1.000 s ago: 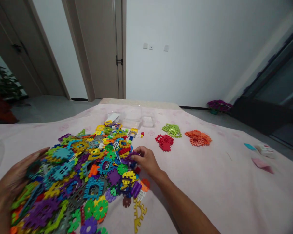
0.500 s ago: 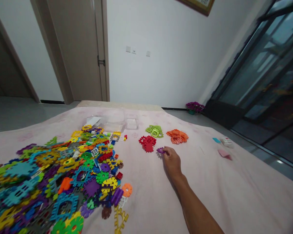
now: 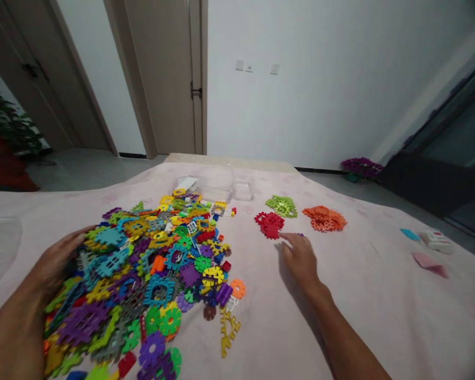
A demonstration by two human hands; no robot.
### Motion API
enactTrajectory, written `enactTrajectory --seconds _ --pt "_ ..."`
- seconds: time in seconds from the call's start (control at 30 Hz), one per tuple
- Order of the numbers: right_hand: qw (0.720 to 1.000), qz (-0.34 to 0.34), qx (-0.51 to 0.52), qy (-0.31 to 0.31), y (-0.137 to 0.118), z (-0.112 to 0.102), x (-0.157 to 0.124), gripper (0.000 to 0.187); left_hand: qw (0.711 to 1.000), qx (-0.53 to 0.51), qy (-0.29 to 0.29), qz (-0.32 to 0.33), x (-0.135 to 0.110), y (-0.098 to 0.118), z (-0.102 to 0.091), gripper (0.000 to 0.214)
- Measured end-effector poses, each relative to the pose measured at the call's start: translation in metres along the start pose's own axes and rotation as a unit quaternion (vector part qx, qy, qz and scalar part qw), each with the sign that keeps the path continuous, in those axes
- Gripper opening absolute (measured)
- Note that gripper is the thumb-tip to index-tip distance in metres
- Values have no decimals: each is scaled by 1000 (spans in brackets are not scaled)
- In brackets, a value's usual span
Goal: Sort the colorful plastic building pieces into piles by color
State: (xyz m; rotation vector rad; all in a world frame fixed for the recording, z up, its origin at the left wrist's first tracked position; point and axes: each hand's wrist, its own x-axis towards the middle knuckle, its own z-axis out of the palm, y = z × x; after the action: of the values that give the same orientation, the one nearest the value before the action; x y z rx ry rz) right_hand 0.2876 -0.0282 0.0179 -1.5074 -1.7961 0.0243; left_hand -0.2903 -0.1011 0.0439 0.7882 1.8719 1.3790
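Note:
A big heap of mixed coloured plastic building pieces (image 3: 154,264) covers the left of the pink sheet (image 3: 380,316). My left hand (image 3: 57,258) lies flat on the heap's left edge, fingers spread. Stretched out flat on the sheet, my right hand (image 3: 301,258) is just below a small red pile (image 3: 269,224). Its fingertips rest by a small purple piece (image 3: 300,234), which is mostly hidden behind them. A green pile (image 3: 282,206) and an orange pile (image 3: 324,219) lie beyond it.
Clear plastic containers (image 3: 221,187) stand at the far end of the heap. Another clear container edge (image 3: 0,243) shows at the far left. A small white box (image 3: 435,240), a blue scrap and a pink scrap (image 3: 425,261) lie at the right.
My right hand carried a purple piece from the heap rightward to beside the red pile and now lies flat there. My left hand stays on the heap's left side.

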Motion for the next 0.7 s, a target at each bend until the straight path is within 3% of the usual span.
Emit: enactTrajectory --seconds 0.13,0.2,0.27,0.4,0.53,0.6,0.7 --pt "960 -119 190 -165 -116 21 -17 15 998 -52 -37 -11 13 -11 -4 70" --pt "943 -172 198 -206 -161 32 -28 24 998 -50 -38 -10 15 -13 -6 71" --pt "937 -213 151 -232 -188 42 -38 34 998 -50 -40 -5 15 -13 -7 70" --pt "934 -238 57 -260 -202 55 -48 28 998 -48 -41 2 16 -14 -7 70" --pt "943 -207 94 -243 -201 53 -48 14 998 -44 -38 1 16 -13 -7 72" --pt "951 -168 145 -214 -200 51 -43 14 998 -52 -37 -6 16 -13 -7 71" --pt "961 -47 217 -162 -187 47 -27 18 997 -62 -38 -12 19 -16 -8 69"
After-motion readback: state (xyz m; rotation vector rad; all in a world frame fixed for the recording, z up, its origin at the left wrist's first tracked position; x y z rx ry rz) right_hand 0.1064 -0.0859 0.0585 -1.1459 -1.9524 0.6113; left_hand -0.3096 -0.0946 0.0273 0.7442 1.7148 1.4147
